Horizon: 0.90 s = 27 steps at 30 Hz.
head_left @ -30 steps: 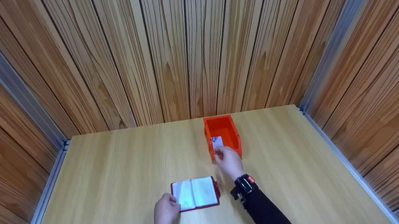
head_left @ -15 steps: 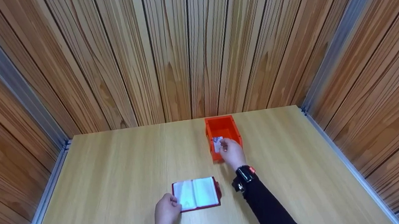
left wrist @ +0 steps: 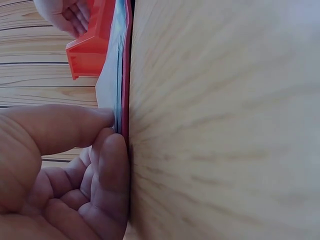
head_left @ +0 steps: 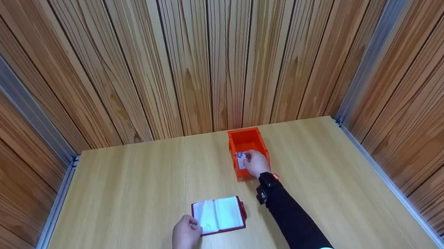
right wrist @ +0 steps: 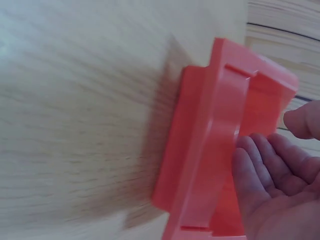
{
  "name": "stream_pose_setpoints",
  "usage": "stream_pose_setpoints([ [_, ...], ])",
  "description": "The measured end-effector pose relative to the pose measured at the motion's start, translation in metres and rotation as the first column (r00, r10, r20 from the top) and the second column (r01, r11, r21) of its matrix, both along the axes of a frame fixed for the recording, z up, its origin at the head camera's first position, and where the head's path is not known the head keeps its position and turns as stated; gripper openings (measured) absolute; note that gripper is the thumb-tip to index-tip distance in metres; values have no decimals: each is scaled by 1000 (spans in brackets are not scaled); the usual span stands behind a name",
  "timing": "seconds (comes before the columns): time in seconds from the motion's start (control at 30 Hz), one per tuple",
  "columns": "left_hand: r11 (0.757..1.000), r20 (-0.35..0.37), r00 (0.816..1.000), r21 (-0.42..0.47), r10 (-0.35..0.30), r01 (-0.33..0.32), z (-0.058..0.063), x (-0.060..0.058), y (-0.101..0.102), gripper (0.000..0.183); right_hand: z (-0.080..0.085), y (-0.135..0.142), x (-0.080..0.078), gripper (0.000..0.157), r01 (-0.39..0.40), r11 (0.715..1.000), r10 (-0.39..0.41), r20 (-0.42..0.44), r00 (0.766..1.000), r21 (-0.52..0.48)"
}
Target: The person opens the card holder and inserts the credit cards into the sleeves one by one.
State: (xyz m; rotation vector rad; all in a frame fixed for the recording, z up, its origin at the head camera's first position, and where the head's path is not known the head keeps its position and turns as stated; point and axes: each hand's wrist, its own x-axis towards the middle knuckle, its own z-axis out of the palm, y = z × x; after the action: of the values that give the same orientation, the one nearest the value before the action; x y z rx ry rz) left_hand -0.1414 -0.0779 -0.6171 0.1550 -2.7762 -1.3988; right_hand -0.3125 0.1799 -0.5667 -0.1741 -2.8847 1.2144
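Note:
A small red card holder [head_left: 229,213] lies open on the table, its shiny whitish pages facing up and a tab on its right edge. My left hand [head_left: 185,234] pinches its left edge; the left wrist view shows thumb and forefinger at the page edges [left wrist: 119,95]. Farther back stands an orange bin [head_left: 246,139], with a small card [head_left: 241,160] bearing a purplish print inside near its left wall. Over the bin's front part is my right hand [head_left: 256,163], fingertips beside the card. In the right wrist view its thumb and fingers are apart, with nothing visible between them.
The light wooden table [head_left: 128,185] ends at a wood-plank back wall [head_left: 189,61], close behind the bin. Plank side walls with metal rails [head_left: 392,188] bound it left and right.
My right hand has moved a little forward and right, farther over the bin, and a pale patch of sleeve now shows at the bottom. The left hand and card holder stay in place.

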Motion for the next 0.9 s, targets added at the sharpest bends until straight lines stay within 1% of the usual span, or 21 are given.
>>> stream_pose_setpoints([
  [0.2, 1000, 21, 1000, 13, 5, -6, -1, -2, 0, 15, -5, 4, -7, 34, -1, 1000, 0, 68, 998, 2],
  [0.33, 1000, 2, 1000, 9, -1, 1, -2, -1, 0, 15, -6, 7, -9, 36, -4, 1000, 3, 95, 996, 4],
  [0.43, 1000, -4, 1000, 6, -7, 7, -3, 0, 0, 15, -5, 9, -10, 38, -16, 999, 12, 105, 994, 31],
  [0.53, 1000, 6, 1000, 6, -8, 8, -4, 0, 0, 15, -6, 11, -10, 39, -34, 998, 28, 101, 995, 59],
  [0.6, 1000, 2, 1000, 4, -14, 14, -3, 0, -1, 16, -7, 11, -10, 39, -58, 994, 52, 69, 996, 94],
  [0.67, 1000, -11, 1000, 0, -19, 19, -2, 0, -1, 16, -8, 11, -11, 38, -78, 989, 73, 45, 996, 129],
  [0.73, 1000, -24, 999, -5, -23, 22, -1, 1, -1, 16, -8, 9, -10, 38, -89, 983, 82, 45, 996, 159],
  [0.77, 1000, -29, 999, -7, -24, 24, -1, 0, -1, 16, -7, 8, -10, 39, -92, 981, 85, 52, 995, 172],
  [0.9, 1000, -23, 1000, -8, -21, 21, -1, 0, -1, 16, -1, 4, -10, 43, -76, 986, 53, 153, 987, 147],
])
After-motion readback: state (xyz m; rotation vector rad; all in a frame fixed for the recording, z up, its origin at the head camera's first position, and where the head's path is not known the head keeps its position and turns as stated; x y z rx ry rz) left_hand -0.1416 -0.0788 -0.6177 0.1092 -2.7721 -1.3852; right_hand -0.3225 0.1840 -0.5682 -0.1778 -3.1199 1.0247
